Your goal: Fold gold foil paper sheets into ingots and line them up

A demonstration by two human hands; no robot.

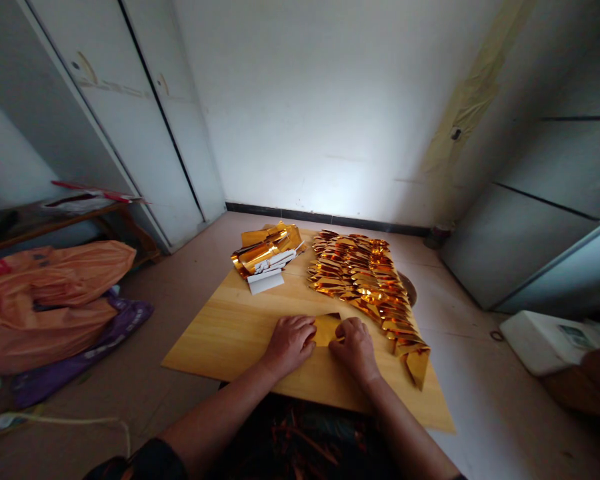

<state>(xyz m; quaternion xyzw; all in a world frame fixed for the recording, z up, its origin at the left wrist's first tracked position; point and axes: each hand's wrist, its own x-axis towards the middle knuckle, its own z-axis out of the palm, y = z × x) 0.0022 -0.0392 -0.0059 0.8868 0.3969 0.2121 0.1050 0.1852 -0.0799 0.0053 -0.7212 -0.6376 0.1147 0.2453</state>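
Note:
A small sheet of gold foil paper lies on the wooden board, its top edge partly folded over. My left hand holds the sheet's left side, fingers curled and pressed together on it. At the opposite side, my right hand pinches the right edge between thumb and fingers. To the right, rows of folded gold foil pieces overlap in a long pile. Behind my left hand is a loose stack of gold foil sheets, with folded white paper in front.
An orange bag and a purple bag lie on the floor at left, near a pale cable. Tall cabinets stand behind them. A white box is at right, by a grey cabinet. The wall is behind the board.

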